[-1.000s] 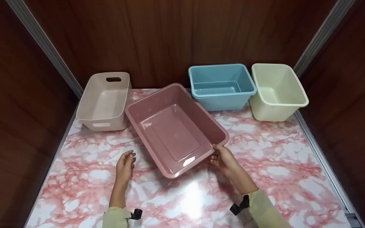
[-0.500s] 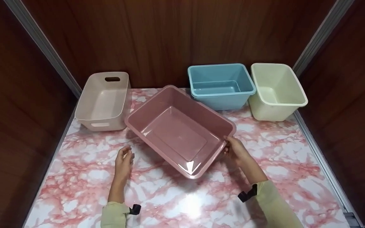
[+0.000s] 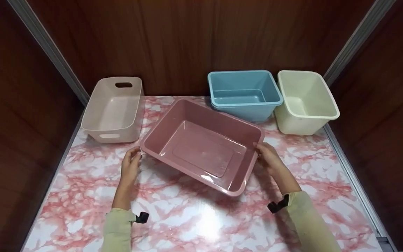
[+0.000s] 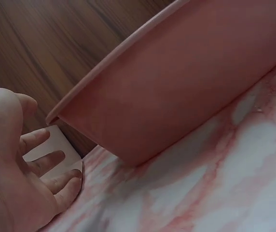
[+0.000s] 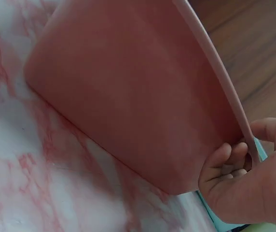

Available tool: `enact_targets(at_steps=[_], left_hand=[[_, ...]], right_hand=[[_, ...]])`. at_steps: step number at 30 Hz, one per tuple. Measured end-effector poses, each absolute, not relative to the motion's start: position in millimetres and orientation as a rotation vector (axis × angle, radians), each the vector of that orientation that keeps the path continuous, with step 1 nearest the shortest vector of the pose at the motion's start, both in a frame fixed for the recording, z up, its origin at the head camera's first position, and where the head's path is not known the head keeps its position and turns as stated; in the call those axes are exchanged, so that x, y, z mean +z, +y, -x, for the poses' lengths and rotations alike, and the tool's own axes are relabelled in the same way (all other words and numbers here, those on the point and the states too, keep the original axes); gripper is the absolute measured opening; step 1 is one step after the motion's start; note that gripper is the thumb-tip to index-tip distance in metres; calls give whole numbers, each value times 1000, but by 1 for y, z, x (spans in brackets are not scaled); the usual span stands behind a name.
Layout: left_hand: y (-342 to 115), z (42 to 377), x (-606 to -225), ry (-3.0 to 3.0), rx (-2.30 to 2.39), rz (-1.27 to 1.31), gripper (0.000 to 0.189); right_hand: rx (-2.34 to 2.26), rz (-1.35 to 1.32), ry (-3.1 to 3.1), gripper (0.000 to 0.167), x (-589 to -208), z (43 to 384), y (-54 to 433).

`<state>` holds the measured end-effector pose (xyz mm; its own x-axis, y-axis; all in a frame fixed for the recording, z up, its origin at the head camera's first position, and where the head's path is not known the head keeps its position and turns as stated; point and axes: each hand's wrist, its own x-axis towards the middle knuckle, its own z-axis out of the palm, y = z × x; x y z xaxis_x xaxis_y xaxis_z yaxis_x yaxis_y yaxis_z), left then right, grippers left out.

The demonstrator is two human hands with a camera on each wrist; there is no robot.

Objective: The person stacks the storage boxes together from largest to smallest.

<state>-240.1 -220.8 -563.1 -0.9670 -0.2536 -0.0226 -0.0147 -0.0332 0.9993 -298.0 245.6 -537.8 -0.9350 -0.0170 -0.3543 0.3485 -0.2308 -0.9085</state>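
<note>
A dusty-pink plastic basin (image 3: 201,148) sits at an angle in the middle of the head view, its inside bare. My right hand (image 3: 269,157) grips its right rim, thumb over the edge and fingers curled underneath, as the right wrist view shows on the basin's outer wall (image 5: 128,96). At the basin's left corner is my left hand (image 3: 131,164), fingers spread and loosely bent. In the left wrist view a small gap shows between the left fingertips (image 4: 56,157) and the rim of the basin (image 4: 123,48).
A beige basket with handle slots (image 3: 112,134) stands back left. Back right are a blue bin (image 3: 247,111) and a cream bin (image 3: 301,124), side by side. Dark wood panels (image 3: 177,45) enclose the marbled pink-and-white table (image 3: 89,217) at the back and sides.
The basin has turned counterclockwise and its right end has swung right and away, with my right hand holding the rim. My left hand has moved forward, up to the basin's left corner.
</note>
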Motion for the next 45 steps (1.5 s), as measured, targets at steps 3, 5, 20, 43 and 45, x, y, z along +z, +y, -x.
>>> enact_targets(at_steps=[3, 5, 20, 43, 45], left_hand=[[-225, 252, -562, -2085, -2103, -243, 42], [-227, 260, -553, -2115, -2099, -200, 44], [-219, 335, -516, -2748, -1997, 144, 63], [-205, 318, -544, -2438, -2530, -104, 57], [-202, 311, -543, -2425, -2512, -114, 55]], right_hand=[[-2264, -413, 1883, 30, -534, 290, 241], [-2230, -421, 2010, 43, -531, 282, 236], [-2262, -217, 2242, 94, -554, 229, 194], [-2182, -23, 2358, 76, -550, 275, 238], [-2194, -27, 2355, 73, -550, 275, 241]])
